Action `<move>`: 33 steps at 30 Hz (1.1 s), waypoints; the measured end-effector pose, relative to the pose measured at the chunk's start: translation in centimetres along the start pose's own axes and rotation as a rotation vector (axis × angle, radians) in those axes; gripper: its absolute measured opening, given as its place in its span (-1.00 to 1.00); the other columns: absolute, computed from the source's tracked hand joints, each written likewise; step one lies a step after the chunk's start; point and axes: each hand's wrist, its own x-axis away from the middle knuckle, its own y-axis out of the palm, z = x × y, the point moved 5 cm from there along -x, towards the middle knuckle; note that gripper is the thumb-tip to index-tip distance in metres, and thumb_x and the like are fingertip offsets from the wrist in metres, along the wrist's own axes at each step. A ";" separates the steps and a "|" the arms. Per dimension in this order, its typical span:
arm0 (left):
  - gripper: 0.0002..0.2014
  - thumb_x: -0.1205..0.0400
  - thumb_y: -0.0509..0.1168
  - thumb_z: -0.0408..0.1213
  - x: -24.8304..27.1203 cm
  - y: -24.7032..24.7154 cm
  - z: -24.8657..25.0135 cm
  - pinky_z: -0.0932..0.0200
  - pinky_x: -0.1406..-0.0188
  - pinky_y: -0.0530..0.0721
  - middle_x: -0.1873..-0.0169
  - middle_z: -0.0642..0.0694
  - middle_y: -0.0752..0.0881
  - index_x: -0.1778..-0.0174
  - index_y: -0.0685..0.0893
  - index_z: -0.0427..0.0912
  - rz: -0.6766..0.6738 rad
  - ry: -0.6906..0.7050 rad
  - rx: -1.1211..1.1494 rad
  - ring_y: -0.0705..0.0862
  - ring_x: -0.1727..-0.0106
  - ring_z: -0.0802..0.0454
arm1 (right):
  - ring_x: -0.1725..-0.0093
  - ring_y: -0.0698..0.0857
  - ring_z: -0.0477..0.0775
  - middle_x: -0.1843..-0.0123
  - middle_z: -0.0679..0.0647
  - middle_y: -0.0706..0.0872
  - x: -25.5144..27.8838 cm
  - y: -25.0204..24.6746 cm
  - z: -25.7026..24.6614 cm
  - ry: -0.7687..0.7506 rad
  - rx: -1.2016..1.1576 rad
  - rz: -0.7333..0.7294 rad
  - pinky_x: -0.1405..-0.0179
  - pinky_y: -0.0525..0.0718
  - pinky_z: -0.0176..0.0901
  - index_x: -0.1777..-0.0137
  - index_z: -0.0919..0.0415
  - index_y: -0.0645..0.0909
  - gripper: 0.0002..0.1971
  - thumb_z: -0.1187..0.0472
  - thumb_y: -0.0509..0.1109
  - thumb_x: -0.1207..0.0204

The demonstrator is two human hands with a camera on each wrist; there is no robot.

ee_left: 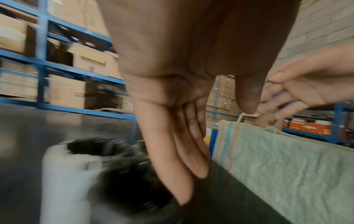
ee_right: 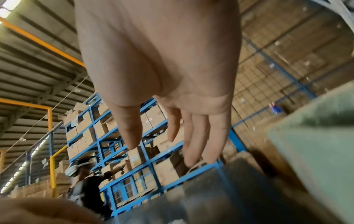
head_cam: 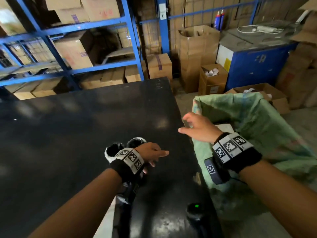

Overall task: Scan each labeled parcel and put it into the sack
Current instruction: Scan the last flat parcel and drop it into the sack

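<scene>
Two black parcels with white wrap (head_cam: pixel 113 150) (head_cam: pixel 135 142) stand close together on the black table (head_cam: pixel 68 134). My left hand (head_cam: pixel 154 157) hovers just right of them, fingers straight and empty; the left wrist view shows its fingers (ee_left: pixel 184 159) pointing down beside the blurred parcels (ee_left: pixel 69 174). The green woven sack (head_cam: pixel 257 127) hangs open at the table's right edge. My right hand (head_cam: pixel 193 127) is above the sack's near rim, fingers spread and holding nothing. A pale parcel (head_cam: pixel 224 127) lies inside the sack. A black scanner (head_cam: pixel 194 213) with a green light sits on the table's near edge.
Blue racks with cardboard boxes (head_cam: pixel 73 54) stand behind the table. More open boxes (head_cam: pixel 212 78) and a blue machine (head_cam: pixel 253 66) crowd the floor beyond the sack. Another person (ee_right: pixel 86 181) stands by distant shelving in the right wrist view.
</scene>
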 end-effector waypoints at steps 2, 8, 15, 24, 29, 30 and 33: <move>-0.77 -0.63 0.34 -0.01 2.5 -2.6 -4.6 -0.01 0.34 0.80 0.27 -0.11 0.66 0.15 0.64 -0.12 0.092 0.048 0.033 0.70 0.32 0.00 | -0.25 0.67 0.08 -0.28 0.09 0.66 1.6 3.6 -3.1 0.005 -0.062 -0.065 -0.27 0.59 -0.10 -0.37 0.13 0.51 -0.49 -0.06 0.45 -0.47; -0.81 -0.57 0.42 -0.05 9.7 -9.0 -21.1 0.14 0.22 0.70 0.28 -0.14 0.73 0.24 0.66 -0.07 0.530 -0.139 0.022 0.80 0.10 -0.19 | 0.00 0.73 0.05 0.07 0.11 0.77 6.0 18.1 -9.3 0.052 -0.012 -0.441 -0.02 0.59 -0.16 -0.26 0.25 0.63 -0.54 -0.05 0.45 -0.47; -0.47 -0.55 0.41 0.08 11.9 -4.8 -32.8 0.07 0.32 0.70 -0.01 -0.21 0.73 -0.22 0.59 -0.31 0.277 -0.366 0.324 0.77 -0.06 -0.23 | 0.36 0.55 0.10 0.41 0.05 0.49 9.8 28.4 -10.1 0.310 0.002 -0.487 0.49 0.51 -0.21 0.41 0.13 0.35 -0.54 -0.15 0.44 -0.44; -0.46 -0.47 0.46 0.14 11.6 -1.8 -31.8 -0.17 -0.13 0.73 0.01 -0.23 0.81 -0.10 0.75 -0.29 0.105 -0.369 0.512 0.75 0.06 -0.20 | -0.16 0.66 -0.06 -0.20 -0.11 0.70 11.2 31.2 -9.8 0.308 -0.059 -0.501 -0.23 0.60 -0.21 -0.23 0.10 0.56 -0.41 -0.14 0.53 -0.22; -0.46 -0.38 0.52 0.17 12.4 -2.3 -29.9 0.06 0.13 0.73 0.19 -0.09 0.86 -0.03 0.79 -0.24 0.071 -0.307 0.664 0.80 0.15 -0.09 | -0.24 0.68 -0.01 -0.22 -0.04 0.72 12.2 29.5 -10.8 0.304 -0.214 -0.371 -0.20 0.65 -0.15 -0.18 0.11 0.52 -0.58 0.10 0.53 -0.35; -0.44 -0.36 0.53 0.19 12.5 -2.5 -29.2 0.06 0.10 0.72 0.14 -0.10 0.87 -0.05 0.79 -0.23 0.066 -0.284 0.670 0.82 0.09 -0.10 | -0.23 0.70 0.01 -0.20 -0.03 0.74 12.2 29.0 -10.7 0.310 -0.257 -0.346 -0.15 0.70 -0.10 -0.22 0.14 0.52 -0.53 0.10 0.53 -0.33; -0.51 -0.39 0.50 0.18 12.3 -3.5 -26.3 0.16 0.25 0.66 0.20 -0.10 0.87 0.04 0.81 -0.20 0.091 -0.196 0.679 0.81 0.23 -0.02 | -0.12 0.69 0.01 -0.15 -0.02 0.71 12.4 26.6 -10.6 0.352 -0.389 -0.290 0.30 0.61 -0.21 -0.24 0.17 0.45 -0.57 0.21 0.50 -0.43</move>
